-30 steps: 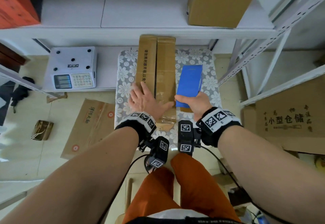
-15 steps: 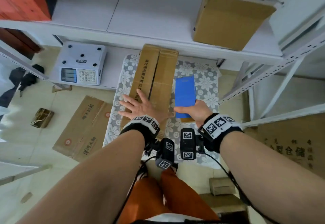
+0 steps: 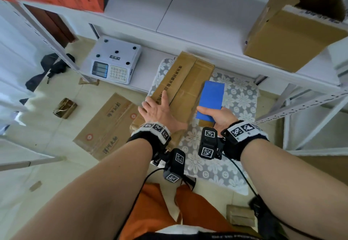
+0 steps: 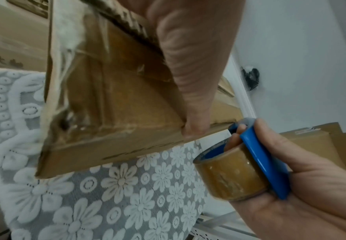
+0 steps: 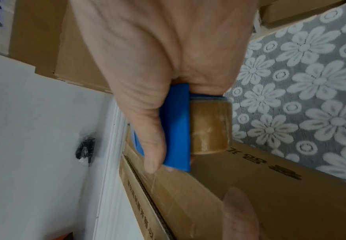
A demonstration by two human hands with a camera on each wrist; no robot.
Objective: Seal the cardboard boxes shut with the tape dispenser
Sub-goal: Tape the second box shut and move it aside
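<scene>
Pressing flat on the near end of a long cardboard box (image 3: 180, 89), the person's left hand (image 3: 158, 110) lies with fingers spread and straight across the left flap, its thumb reaching toward the dark centre seam. The box sits on a floral lace cloth (image 3: 237, 96) at the middle of the head view, its long axis running from the lower centre of the frame up and slightly right toward the white shelf (image 3: 207, 24). The seam runs along that same line and appears still open along most of its length, though clear tape already wraps the near end in the left wrist view. Just right of the box, the right hand (image 3: 216, 116) grips a blue tape dispenser (image 3: 211, 98) loaded with a brown tape roll (image 4: 231, 175), fingers curled round its frame and thumb along the blue plate. The dispenser is held beside the box's right edge, apparently clear of the seam, so the right hand looks nearer to start the strip, likely shifting left onto the seam and travelling along the axis while the left hand steadies the flaps.
</scene>
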